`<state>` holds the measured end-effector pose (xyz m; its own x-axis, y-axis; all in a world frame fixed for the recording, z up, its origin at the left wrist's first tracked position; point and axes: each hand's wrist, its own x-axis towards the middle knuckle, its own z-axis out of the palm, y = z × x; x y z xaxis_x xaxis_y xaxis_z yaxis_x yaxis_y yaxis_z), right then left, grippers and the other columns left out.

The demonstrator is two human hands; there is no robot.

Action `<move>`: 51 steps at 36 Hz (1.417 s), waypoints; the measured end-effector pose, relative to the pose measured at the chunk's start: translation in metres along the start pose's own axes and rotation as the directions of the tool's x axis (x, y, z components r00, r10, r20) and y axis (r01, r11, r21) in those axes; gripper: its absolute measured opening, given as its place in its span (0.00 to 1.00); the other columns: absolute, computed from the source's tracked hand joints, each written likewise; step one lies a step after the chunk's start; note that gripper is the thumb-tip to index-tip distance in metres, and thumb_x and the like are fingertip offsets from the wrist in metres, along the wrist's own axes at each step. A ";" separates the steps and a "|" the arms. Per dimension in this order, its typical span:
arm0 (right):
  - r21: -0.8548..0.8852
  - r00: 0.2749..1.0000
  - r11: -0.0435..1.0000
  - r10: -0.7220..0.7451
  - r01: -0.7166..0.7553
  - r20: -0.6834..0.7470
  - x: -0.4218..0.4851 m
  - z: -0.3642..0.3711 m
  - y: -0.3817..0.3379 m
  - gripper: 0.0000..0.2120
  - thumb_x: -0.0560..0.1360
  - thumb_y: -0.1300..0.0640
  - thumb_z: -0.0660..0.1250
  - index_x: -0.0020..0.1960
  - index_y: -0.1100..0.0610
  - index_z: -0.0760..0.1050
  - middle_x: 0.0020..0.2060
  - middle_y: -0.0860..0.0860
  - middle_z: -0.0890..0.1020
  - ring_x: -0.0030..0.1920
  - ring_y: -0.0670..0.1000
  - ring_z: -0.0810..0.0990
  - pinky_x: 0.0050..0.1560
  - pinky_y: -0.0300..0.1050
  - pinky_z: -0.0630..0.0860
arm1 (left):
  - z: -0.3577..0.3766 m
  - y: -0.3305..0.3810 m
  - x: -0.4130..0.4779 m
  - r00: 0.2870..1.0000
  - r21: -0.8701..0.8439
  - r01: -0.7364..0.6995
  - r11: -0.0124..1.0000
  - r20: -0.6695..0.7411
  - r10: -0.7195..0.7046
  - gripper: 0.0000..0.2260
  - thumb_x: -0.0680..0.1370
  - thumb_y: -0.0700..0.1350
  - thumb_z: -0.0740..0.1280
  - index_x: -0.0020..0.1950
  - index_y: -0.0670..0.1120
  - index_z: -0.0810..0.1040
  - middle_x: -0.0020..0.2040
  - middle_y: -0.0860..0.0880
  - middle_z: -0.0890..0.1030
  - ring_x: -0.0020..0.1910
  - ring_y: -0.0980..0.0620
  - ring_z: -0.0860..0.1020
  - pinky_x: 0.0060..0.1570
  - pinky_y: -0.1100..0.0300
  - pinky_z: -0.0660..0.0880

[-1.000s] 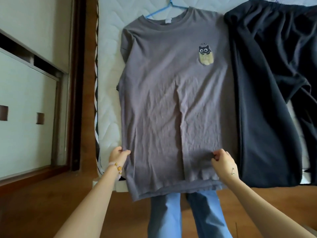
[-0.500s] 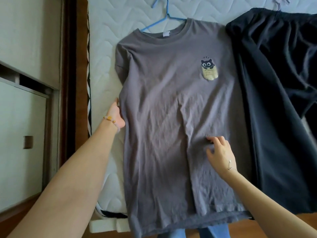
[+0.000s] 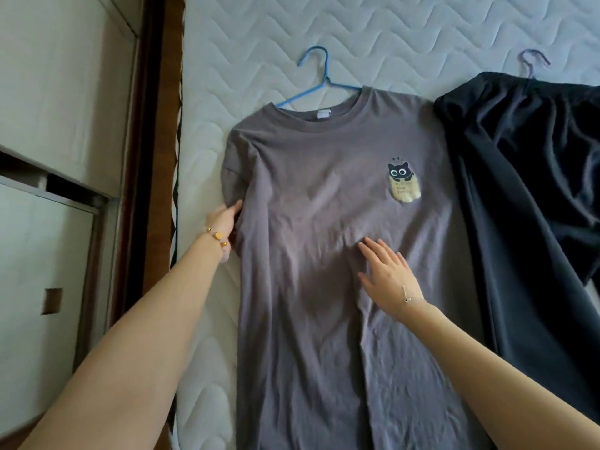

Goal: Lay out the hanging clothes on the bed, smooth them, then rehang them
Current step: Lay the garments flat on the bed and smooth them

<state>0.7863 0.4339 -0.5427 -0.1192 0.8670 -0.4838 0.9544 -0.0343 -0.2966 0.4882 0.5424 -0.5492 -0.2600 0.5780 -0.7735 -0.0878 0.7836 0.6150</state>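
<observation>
Fingers of right hand (image 3: 388, 280) spread flat on grey T-shirt (image 3: 324, 287); left hand (image 3: 224, 220) pinches its sleeve; print unreadable.

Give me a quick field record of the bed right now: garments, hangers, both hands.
surface: white quilted mattress
garment 1: grey T-shirt, flat, front up, cat print on chest
hanger 1: blue hanger, in the T-shirt's neck
garment 2: dark garment, beside the T-shirt, rumpled
hanger 2: purple hook above it
left hand: at the T-shirt's sleeve edge
right hand: flat, fingers spread, on the T-shirt's middle
wrinkles: some remain
</observation>
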 end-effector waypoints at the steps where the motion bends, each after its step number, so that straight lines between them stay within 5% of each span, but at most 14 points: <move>1: -0.012 1.000 1.000 -0.007 0.007 -0.004 0.003 -0.001 0.000 0.29 0.79 0.51 0.58 0.77 0.53 0.52 0.76 0.46 0.55 0.77 0.50 0.49 0.75 0.52 0.50 | -0.006 -0.001 0.017 0.996 0.035 -0.041 0.999 -0.077 0.043 0.14 0.72 0.53 0.69 0.45 0.43 0.80 0.51 0.40 0.83 0.50 0.43 0.82 0.54 0.46 0.79; 5: -0.005 0.998 0.998 -0.058 0.058 -0.040 0.011 -0.002 -0.003 0.27 0.78 0.52 0.58 0.76 0.54 0.56 0.75 0.49 0.60 0.76 0.51 0.54 0.75 0.51 0.53 | -0.031 0.001 0.037 0.965 0.062 -0.097 0.993 -0.239 0.109 0.26 0.67 0.55 0.70 0.56 0.37 0.78 0.57 0.37 0.80 0.57 0.38 0.78 0.60 0.40 0.74; 9: 0.017 0.991 0.993 -0.114 0.116 -0.069 0.028 -0.001 -0.008 0.25 0.76 0.56 0.61 0.73 0.58 0.63 0.73 0.53 0.65 0.74 0.55 0.61 0.73 0.55 0.59 | -0.051 0.022 0.021 0.925 0.198 -0.156 0.968 -0.313 0.213 0.20 0.71 0.53 0.68 0.54 0.39 0.78 0.51 0.39 0.80 0.54 0.40 0.79 0.60 0.41 0.74; 15: 0.074 0.957 0.967 -0.226 0.242 -0.181 0.065 -0.001 -0.039 0.21 0.69 0.57 0.64 0.60 0.63 0.76 0.57 0.59 0.79 0.58 0.62 0.78 0.59 0.57 0.75 | -0.057 0.057 -0.011 0.863 0.522 -0.302 0.798 -0.205 0.461 0.13 0.80 0.47 0.61 0.56 0.38 0.75 0.50 0.44 0.77 0.50 0.48 0.74 0.51 0.59 0.68; 22: 0.088 0.932 0.928 -0.355 0.361 -0.073 0.134 -0.025 -0.117 0.23 0.75 0.56 0.62 0.70 0.59 0.67 0.65 0.56 0.73 0.65 0.59 0.70 0.66 0.52 0.66 | -0.072 0.072 -0.005 0.861 0.679 -0.335 0.654 -0.062 0.505 0.11 0.79 0.46 0.63 0.53 0.38 0.76 0.50 0.42 0.80 0.51 0.46 0.77 0.50 0.57 0.69; 30: 0.105 0.875 0.869 -0.481 0.484 -0.052 0.208 -0.051 -0.194 0.24 0.78 0.55 0.60 0.72 0.58 0.64 0.70 0.54 0.68 0.70 0.57 0.65 0.68 0.50 0.64 | -0.084 0.049 0.017 0.880 0.601 -0.362 0.713 -0.031 0.473 0.09 0.77 0.42 0.67 0.56 0.42 0.77 0.52 0.47 0.80 0.55 0.50 0.77 0.54 0.59 0.71; 33: 0.094 0.847 0.843 -0.531 0.530 -0.022 0.228 -0.053 -0.219 0.24 0.78 0.54 0.60 0.73 0.57 0.62 0.71 0.53 0.67 0.71 0.56 0.64 0.71 0.49 0.62 | -0.091 0.036 0.017 0.931 0.491 -0.334 0.805 0.038 0.363 0.13 0.74 0.49 0.70 0.54 0.44 0.77 0.52 0.48 0.82 0.54 0.50 0.79 0.58 0.51 0.75; 39: -0.008 0.731 0.733 -0.676 0.680 0.095 0.241 -0.044 -0.254 0.23 0.75 0.58 0.60 0.70 0.53 0.68 0.67 0.53 0.72 0.68 0.56 0.68 0.69 0.50 0.63 | -0.111 0.007 0.001 0.970 0.384 -0.239 0.892 0.136 0.201 0.21 0.70 0.49 0.74 0.61 0.48 0.75 0.56 0.51 0.81 0.56 0.55 0.79 0.59 0.56 0.76; 43: -0.177 0.669 0.645 -0.716 0.743 0.201 0.237 -0.043 -0.258 0.17 0.76 0.61 0.59 0.63 0.55 0.75 0.57 0.55 0.77 0.59 0.58 0.73 0.60 0.52 0.70 | -0.114 -0.019 -0.017 0.906 0.585 -0.380 0.716 0.082 0.415 0.11 0.74 0.44 0.70 0.55 0.44 0.78 0.49 0.49 0.82 0.49 0.50 0.80 0.48 0.58 0.76; 48: -0.200 0.493 0.488 -0.870 0.850 -0.027 0.221 -0.054 -0.220 0.08 0.68 0.63 0.64 0.46 0.61 0.79 0.40 0.58 0.79 0.41 0.62 0.78 0.38 0.53 0.75 | -0.090 -0.049 -0.047 0.583 0.851 -0.481 0.209 0.133 0.801 0.08 0.73 0.44 0.64 0.51 0.48 0.73 0.44 0.49 0.79 0.37 0.49 0.79 0.24 0.60 0.75; 51: -0.262 0.443 0.454 -0.890 0.852 -0.105 0.206 -0.065 -0.179 0.05 0.68 0.63 0.64 0.43 0.60 0.76 0.39 0.57 0.78 0.38 0.60 0.77 0.35 0.52 0.76 | -0.063 -0.062 -0.066 0.474 0.858 -0.510 0.060 0.223 0.852 0.14 0.69 0.40 0.63 0.54 0.49 0.76 0.43 0.48 0.81 0.37 0.49 0.79 0.24 0.61 0.75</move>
<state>0.6089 0.6509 -0.5363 -0.8740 0.4665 0.1359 0.4037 0.8528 -0.3312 0.4499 0.4416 -0.5268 0.0161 0.9923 0.1229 0.9525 -0.0526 0.3000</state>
